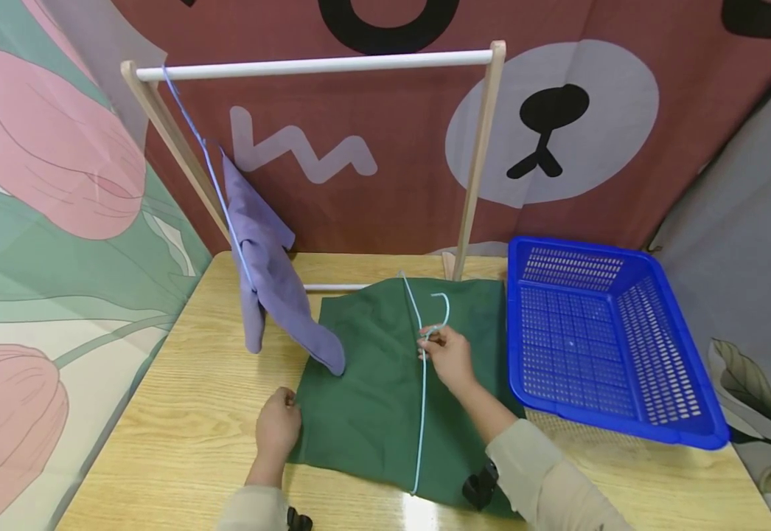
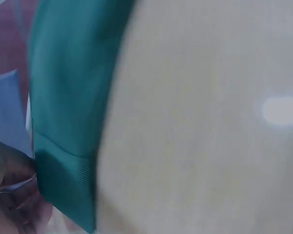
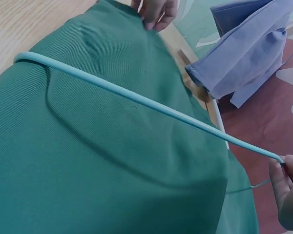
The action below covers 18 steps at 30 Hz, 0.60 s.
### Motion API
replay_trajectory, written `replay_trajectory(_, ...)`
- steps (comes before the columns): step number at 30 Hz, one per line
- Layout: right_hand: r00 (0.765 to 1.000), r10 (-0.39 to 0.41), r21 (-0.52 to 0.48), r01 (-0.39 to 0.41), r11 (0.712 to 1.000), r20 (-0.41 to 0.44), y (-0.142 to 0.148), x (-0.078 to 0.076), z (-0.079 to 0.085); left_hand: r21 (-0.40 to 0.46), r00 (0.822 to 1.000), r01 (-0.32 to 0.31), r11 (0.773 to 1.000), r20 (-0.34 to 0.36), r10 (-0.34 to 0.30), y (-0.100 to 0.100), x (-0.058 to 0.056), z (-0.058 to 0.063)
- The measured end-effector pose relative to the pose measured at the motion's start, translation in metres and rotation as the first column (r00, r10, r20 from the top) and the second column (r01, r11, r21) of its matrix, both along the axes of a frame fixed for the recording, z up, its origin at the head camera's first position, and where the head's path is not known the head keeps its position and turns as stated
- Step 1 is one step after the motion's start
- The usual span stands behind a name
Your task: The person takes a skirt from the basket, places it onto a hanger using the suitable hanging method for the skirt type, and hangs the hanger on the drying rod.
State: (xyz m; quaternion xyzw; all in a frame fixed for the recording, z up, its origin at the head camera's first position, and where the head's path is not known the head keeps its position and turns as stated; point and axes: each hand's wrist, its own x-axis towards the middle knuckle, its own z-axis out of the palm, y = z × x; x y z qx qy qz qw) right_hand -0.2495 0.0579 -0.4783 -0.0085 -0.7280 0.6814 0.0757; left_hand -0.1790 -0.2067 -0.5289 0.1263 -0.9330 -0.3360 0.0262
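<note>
A green cloth (image 1: 365,420) lies spread on the table; its hemmed corner shows in the left wrist view. My left hand (image 1: 278,424) pinches the cloth's left edge between thumb and fingers. Across the cloth's middle stands a light-blue hanger (image 1: 421,413), seen nearly edge-on. At the neck, just below its hook, my right hand (image 1: 450,358) grips it. In the right wrist view the hanger's long bar (image 3: 151,103) crosses above the green fabric and casts a shadow. One end of the hanger is near the cloth's front edge.
A wooden rack with a white rail (image 1: 319,66) stands behind. At its left end a purple garment (image 1: 262,251) hangs on a blue hanger (image 1: 206,151), its lower end in front of the green cloth. A blue plastic basket (image 1: 574,413) sits to the right on the wooden table (image 1: 180,413).
</note>
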Motion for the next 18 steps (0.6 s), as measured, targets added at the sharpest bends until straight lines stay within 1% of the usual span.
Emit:
replay_trajectory(2, 1.0, 0.01, -0.015, -0.01, 1.0, 0.001, -0.001, 0.0, 0.002, -0.122, 0.999, 0.047, 0.991, -0.008, -0.048, 0.004, 0.002, -0.002)
replay_trajectory(3, 1.0, 0.019, -0.021, -0.019, 1.0, -0.012, -0.001, 0.0, 0.002, -0.169, 0.997, 0.07, 0.983, -0.011, -0.073, 0.006, 0.004, -0.003)
replay_trajectory(4, 0.999, 0.027, -0.032, -0.028, 0.999, -0.019, -0.001, 0.0, 0.003, -0.198, 0.995, 0.091, 0.976, -0.013, -0.095, 0.008, 0.005, -0.003)
replay_trajectory(5, 0.999, 0.039, -0.046, -0.04, 0.998, -0.03, -0.001, 0.0, 0.003, -0.213, 0.993, 0.11, 0.971, -0.017, -0.116, 0.011, 0.006, -0.004)
replay_trajectory(6, 0.995, 0.074, -0.084, -0.08, 0.993, -0.074, 0.001, -0.004, -0.005, -0.228, 0.991, 0.127, 0.965, -0.023, -0.135, 0.014, 0.007, -0.004)
replay_trajectory(7, 0.992, 0.089, -0.102, -0.098, 0.99, -0.086, 0.001, -0.005, -0.005, -0.24, 0.988, 0.14, 0.961, -0.033, -0.152, 0.017, 0.008, -0.004)
replay_trajectory(9, 0.989, 0.117, -0.134, -0.128, 0.983, -0.092, 0.0, -0.005, -0.004, -0.268, 0.981, 0.163, 0.949, -0.057, -0.184, 0.022, 0.01, -0.004)
replay_trajectory(11, 0.988, 0.135, -0.147, -0.144, 0.979, -0.07, -0.001, -0.006, -0.001, -0.275, 0.974, 0.192, 0.942, -0.061, -0.216, 0.028, 0.011, -0.002)
replay_trajectory(12, 0.988, 0.141, -0.147, -0.148, 0.978, -0.058, -0.001, -0.007, 0.001, -0.263, 0.971, 0.213, 0.941, -0.054, -0.234, 0.032, 0.011, 0.0)
replay_trajectory(13, 0.992, 0.123, -0.123, -0.123, 0.985, -0.01, -0.004, -0.002, 0.011, -0.242, 0.966, 0.236, 0.941, -0.045, -0.254, 0.035, 0.012, 0.002)
replay_trajectory(14, 0.992, 0.123, -0.114, -0.12, 0.986, 0.012, -0.005, -0.002, 0.014, -0.215, 0.96, 0.267, 0.94, -0.03, -0.279, 0.039, 0.013, 0.004)
replay_trajectory(16, 0.991, 0.126, -0.106, -0.121, 0.987, 0.042, -0.006, -0.003, 0.019, -0.104, 0.941, 0.336, 0.936, -0.002, -0.338, 0.046, 0.014, 0.009)
replay_trajectory(17, 0.99, 0.129, -0.107, -0.123, 0.987, 0.053, -0.007, -0.002, 0.022, -0.042, 0.928, 0.373, 0.927, 0.006, -0.373, 0.049, 0.014, 0.011)
replay_trajectory(18, 0.989, 0.136, -0.107, -0.129, 0.986, 0.059, -0.008, -0.002, 0.024, 0.025, 0.913, 0.407, 0.913, 0.004, -0.408, 0.053, 0.014, 0.014)
